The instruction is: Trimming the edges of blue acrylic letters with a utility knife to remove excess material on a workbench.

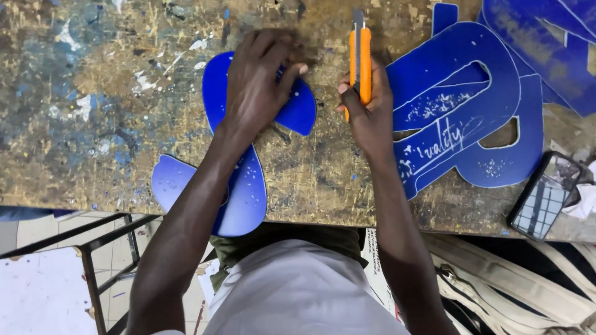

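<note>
My left hand (257, 84) lies flat, fingers spread, pressing down on a blue cutout (239, 186), a curved sheet shape that runs from under my palm back toward me and hangs a little over the near edge of the bench (93, 124). One rounded lobe of it shows to the right of my fingers, another to the left of my forearm near the bench edge.

My right hand (366, 111) is closed around an orange knife (360, 53), gripped upright with its blade end pointing away from me. The knife stands just right of the cutout; whether its tip touches the bench I cannot tell.

The bench is worn wood, scratched and spattered with blue and white paint. To the right lie bigger blue letters (472, 105), overlapping one another, with white scratch marks on them. At the near right corner a phone (545, 195) rests, screen up, beside a bit of white cloth (586, 201).
</note>
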